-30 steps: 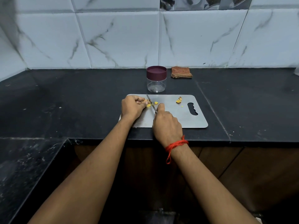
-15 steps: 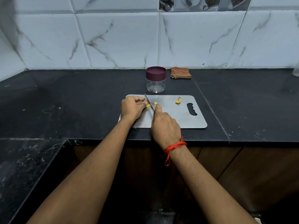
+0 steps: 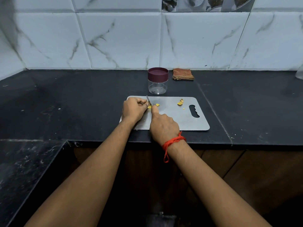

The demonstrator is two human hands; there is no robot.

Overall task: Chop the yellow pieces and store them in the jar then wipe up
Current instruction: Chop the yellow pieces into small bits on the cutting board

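Note:
A grey cutting board (image 3: 183, 119) lies on the black counter. My left hand (image 3: 133, 108), fingers curled, holds a yellow piece (image 3: 149, 106) down at the board's left part. My right hand (image 3: 163, 124) grips a knife (image 3: 148, 100), forefinger along its back, and the blade stands on that piece right beside my left fingertips. A cut yellow bit (image 3: 157, 105) lies just right of the blade. More yellow pieces (image 3: 180, 102) sit near the board's handle slot. A clear jar (image 3: 158, 80) with a maroon lid stands shut behind the board.
A folded brown checked cloth (image 3: 182, 74) lies by the tiled wall, right of the jar. The counter (image 3: 82, 102) turns a corner at the lower left, and its front edge runs under my wrists. A clear object (image 3: 300, 73) shows at the far right edge.
The knife blade has shifted slightly left, closer to my left fingertips, with small cutting strokes. My left hand stays on the piece. Jar and cloth have not moved.

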